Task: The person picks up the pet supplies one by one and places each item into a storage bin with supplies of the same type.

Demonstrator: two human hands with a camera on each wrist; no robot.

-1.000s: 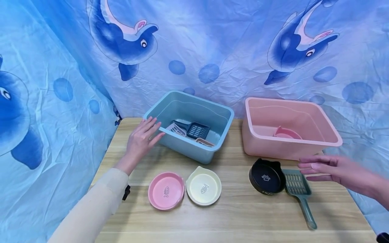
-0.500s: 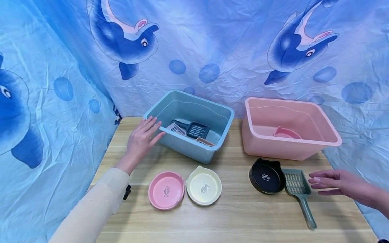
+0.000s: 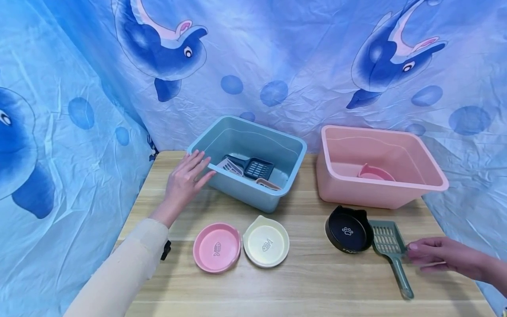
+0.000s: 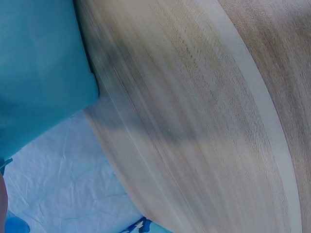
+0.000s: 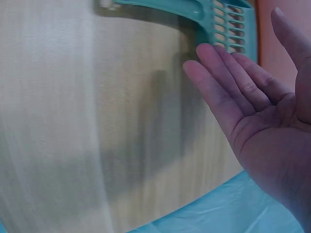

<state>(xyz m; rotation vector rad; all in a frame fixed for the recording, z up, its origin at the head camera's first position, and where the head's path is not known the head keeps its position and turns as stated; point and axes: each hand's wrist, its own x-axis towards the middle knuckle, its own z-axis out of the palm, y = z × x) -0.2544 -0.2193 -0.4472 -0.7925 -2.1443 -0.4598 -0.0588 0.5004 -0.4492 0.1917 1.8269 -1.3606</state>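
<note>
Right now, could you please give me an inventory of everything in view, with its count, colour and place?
Blue bin: 1, blue, back left-centre
Dark scoop: 1, dark blue-grey, in that bin
Pale slotted piece: 1, whitish, in that bin
Tan piece: 1, tan, in that bin, partly hidden
Pink bin: 1, pink, back right
Small pink dish: 1, pink, inside the pink bin
Fishbone dish: 1, pink, front left
Cream dish: 1, cream, right of the fishbone dish
Paw-print bowl: 1, black, before the pink bin
Green scoop: 1, grey-green, right of the bowl
Table: 1, wood-toned, underneath
Dolphin-print backdrop: blue, around the table
Sleeve: 1, off-white, left arm
Left hand: 1, at the blue bin's left rim
Right hand: 1, beside the green scoop
</note>
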